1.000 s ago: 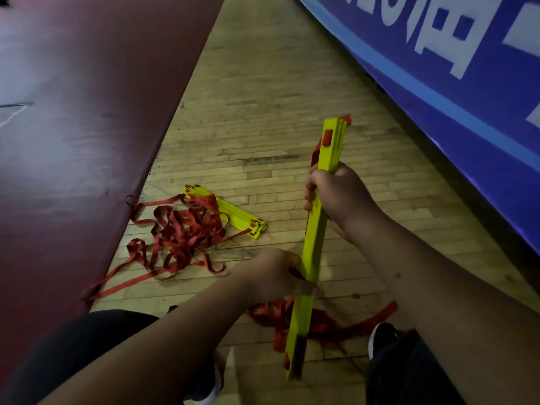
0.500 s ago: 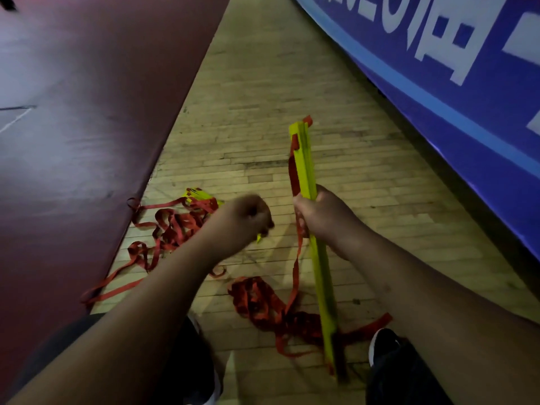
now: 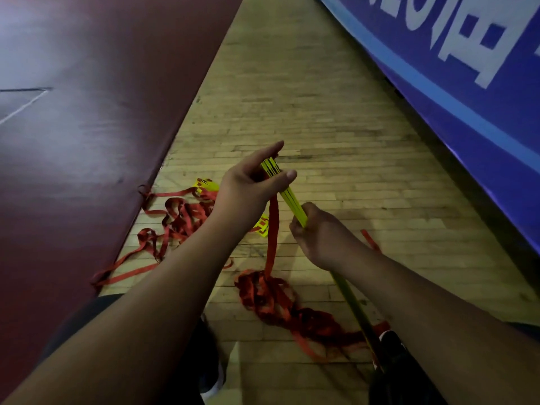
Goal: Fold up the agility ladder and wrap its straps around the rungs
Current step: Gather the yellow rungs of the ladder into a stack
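Your right hand (image 3: 321,235) is fisted tight around the middle of the stacked yellow rungs (image 3: 287,197), flat plastic slats held above the wooden floor (image 3: 321,135). Your left hand (image 3: 248,182) spreads loosely at their top end, thumb and fingers touching it, while a flat red strap (image 3: 273,241) hangs into a tangled heap (image 3: 280,305).

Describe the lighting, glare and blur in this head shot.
Head view: dim overall, the forearms dark; soft glare sheens the maroon mat at upper left; wide-angle bending curves the blue banner; the left hand and yellow rungs look fairly sharp, while the rungs' near end blurs into shadow.
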The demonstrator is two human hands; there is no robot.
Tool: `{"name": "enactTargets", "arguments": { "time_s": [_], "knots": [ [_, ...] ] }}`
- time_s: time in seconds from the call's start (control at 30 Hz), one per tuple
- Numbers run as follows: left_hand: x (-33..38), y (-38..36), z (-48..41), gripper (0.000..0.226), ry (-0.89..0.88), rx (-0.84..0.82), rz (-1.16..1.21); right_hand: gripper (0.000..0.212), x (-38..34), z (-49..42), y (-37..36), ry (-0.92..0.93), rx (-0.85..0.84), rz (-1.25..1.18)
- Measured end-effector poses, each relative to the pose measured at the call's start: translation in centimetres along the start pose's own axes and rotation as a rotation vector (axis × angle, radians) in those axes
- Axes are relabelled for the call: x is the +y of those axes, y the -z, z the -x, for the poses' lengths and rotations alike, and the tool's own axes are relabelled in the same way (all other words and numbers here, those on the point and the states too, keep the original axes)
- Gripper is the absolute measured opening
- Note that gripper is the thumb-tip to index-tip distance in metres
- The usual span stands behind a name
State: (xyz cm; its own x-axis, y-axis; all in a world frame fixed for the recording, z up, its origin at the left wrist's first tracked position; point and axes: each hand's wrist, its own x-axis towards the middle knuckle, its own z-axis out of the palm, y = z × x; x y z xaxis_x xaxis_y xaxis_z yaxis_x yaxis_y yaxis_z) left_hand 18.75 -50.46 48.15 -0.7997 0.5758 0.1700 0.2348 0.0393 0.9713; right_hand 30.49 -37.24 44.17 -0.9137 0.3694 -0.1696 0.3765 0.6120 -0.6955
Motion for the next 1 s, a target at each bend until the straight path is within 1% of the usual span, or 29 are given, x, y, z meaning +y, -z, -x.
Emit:
{"name": "enactTargets", "arguments": {
  "time_s": [0.07, 0.2, 0.27, 0.37, 0.47, 0.5, 0.57, 0.67, 0.7, 0.77, 1.0],
  "knots": [
    [0.3, 0.2, 0.0, 0.058, 0.023, 0.009, 0.048, 0.015, -0.2, 0.0, 0.2, -0.017, 0.002, -0.021],
    [1.1, 1.0, -0.4, 0.063, 0.016, 0.034, 0.085, 0.009, -0.4, -0.5, 0.5, -0.03, 0.016, -0.15],
    [1.5, 1.8, -0.8, 0.064, 0.004, 0.062, 0.076, 0.01, 0.0, -0.6, 0.4, -0.064, -0.041, -0.15],
    [1.3, 3.1, -1.5, 0.069, 0.008, 0.087, 0.065, 0.013, 0.1, -0.1, 0.3, -0.128, -0.197, -0.088],
    [0.8, 3.8, -2.0, 0.083, 0.063, 0.058, 0.013, 0.015, 0.2, 0.2, 0.2, -0.127, -0.203, -0.138],
    [0.6, 4.1, -2.2, 0.083, 0.102, 0.048, 0.02, 0.014, 0.3, 0.1, 0.2, -0.118, -0.2, -0.154],
    [0.2, 5.0, -2.5, 0.068, 0.153, 0.041, 0.055, 0.019, 0.6, -0.1, 0.3, -0.13, -0.193, -0.201],
    [0.3, 6.5, -2.4, 0.023, 0.16, -0.025, 0.1, 0.021, 1.3, -0.4, 0.8, -0.168, -0.216, -0.376],
    [0.4, 6.8, -2.1, 0.017, 0.146, -0.065, 0.079, 0.022, 1.4, -0.4, 1.1, -0.173, -0.242, -0.421],
    [0.7, 7.0, -1.7, 0.022, 0.108, -0.116, 0.018, 0.023, 1.5, -0.3, 1.6, -0.178, -0.291, -0.476],
    [0.3, 6.8, -1.6, 0.018, 0.029, -0.038, -0.153, 0.029, 1.4, -0.1, 2.2, -0.18, -0.394, -0.491]
  ]
}}
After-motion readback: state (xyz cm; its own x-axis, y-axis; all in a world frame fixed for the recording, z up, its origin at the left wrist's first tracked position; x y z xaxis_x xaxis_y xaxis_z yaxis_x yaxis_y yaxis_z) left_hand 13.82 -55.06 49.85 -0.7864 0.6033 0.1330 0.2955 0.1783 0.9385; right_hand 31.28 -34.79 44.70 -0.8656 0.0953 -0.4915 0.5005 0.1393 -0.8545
